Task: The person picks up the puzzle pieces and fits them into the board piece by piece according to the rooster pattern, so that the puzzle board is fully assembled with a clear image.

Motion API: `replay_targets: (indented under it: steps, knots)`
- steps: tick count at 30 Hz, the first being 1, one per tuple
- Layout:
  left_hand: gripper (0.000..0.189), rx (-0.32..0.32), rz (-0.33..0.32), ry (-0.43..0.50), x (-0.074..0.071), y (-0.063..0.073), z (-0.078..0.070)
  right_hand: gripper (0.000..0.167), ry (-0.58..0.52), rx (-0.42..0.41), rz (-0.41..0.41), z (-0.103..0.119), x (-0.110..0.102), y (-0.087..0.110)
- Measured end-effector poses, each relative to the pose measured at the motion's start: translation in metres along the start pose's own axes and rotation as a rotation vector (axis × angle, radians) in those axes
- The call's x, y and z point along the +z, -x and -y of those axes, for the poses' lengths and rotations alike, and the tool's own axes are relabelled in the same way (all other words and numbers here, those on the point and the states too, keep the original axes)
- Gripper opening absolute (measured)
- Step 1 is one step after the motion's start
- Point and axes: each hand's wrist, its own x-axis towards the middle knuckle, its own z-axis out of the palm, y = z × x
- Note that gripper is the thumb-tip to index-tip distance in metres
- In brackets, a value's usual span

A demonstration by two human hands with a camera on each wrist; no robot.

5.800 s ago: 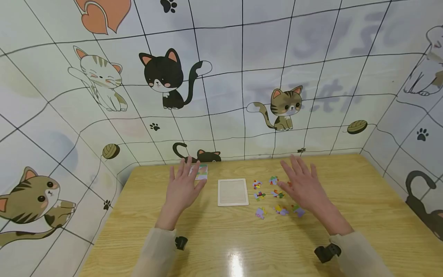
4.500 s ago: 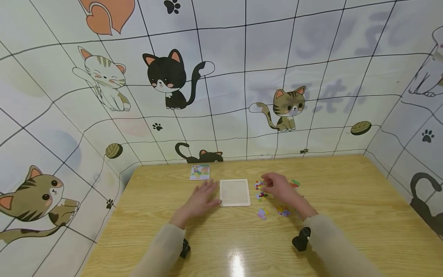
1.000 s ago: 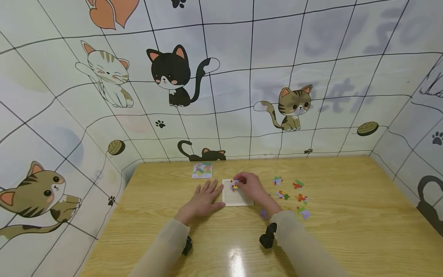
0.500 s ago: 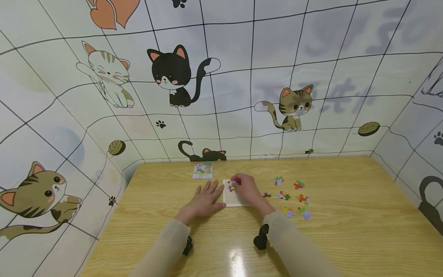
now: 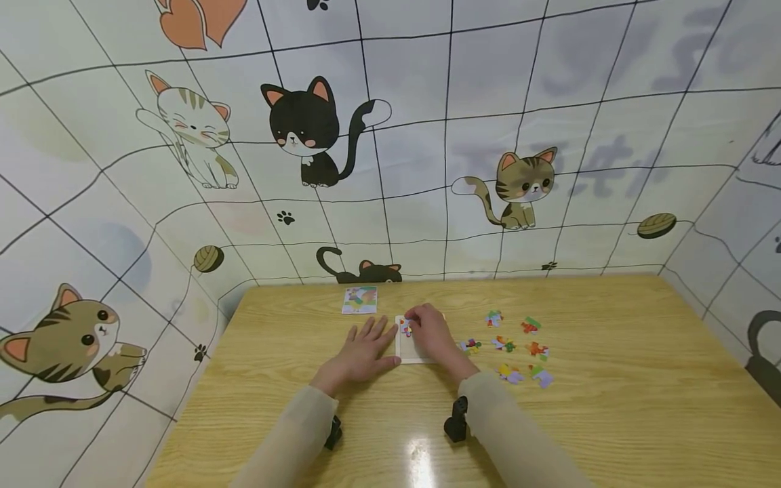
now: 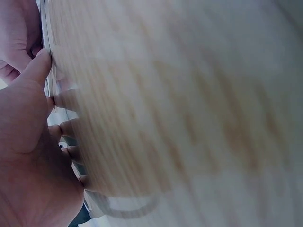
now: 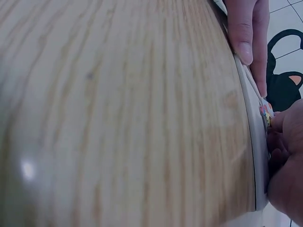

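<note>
My right hand [image 5: 433,335] pinches a small colourful jigsaw puzzle piece [image 5: 406,328] at the far left corner of a square white puzzle tray [image 5: 407,350]. In the right wrist view the puzzle piece [image 7: 265,113] shows at the fingertips, low over the tray's rim [image 7: 255,156]. My left hand [image 5: 360,352] rests with fingers spread along the tray's left side, its thumb and fingertips at the rim. The left wrist view shows the left hand [image 6: 28,137] with its thumb on the tray's edge, close to the right hand [image 6: 19,35]. The right hand covers much of the tray.
Several loose jigsaw pieces [image 5: 504,343] lie on the wooden table [image 5: 610,379] to the right of the tray. A square picture card [image 5: 359,300] lies beyond the left hand. Cat-printed cloth [image 5: 415,169] walls the table at the back and sides.
From open above the table, both hands came down. The left settled at the tray's left side; the right took a puzzle piece from the loose ones and carried it left to the tray's far left corner.
</note>
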Motion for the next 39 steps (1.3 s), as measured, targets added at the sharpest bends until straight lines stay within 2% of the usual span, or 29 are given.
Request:
replay_targets:
  steps: [10,18,29,39]
  knots:
    - [0.071,-0.01,-0.005,0.008,-0.001,-0.001,-0.002,0.02,-0.017,0.006,0.008,-0.006,-0.002,0.001]
    - [0.072,-0.003,-0.004,0.002,-0.002,0.0,-0.003,0.025,-0.029,-0.013,0.071,-0.014,-0.012,0.003]
    - [0.072,-0.01,-0.005,-0.016,-0.001,-0.002,-0.002,0.015,0.021,-0.062,0.091,-0.012,-0.012,0.005]
    - [0.072,-0.012,-0.001,-0.011,-0.002,-0.003,-0.002,0.015,0.05,-0.089,0.088,-0.014,-0.009,0.005]
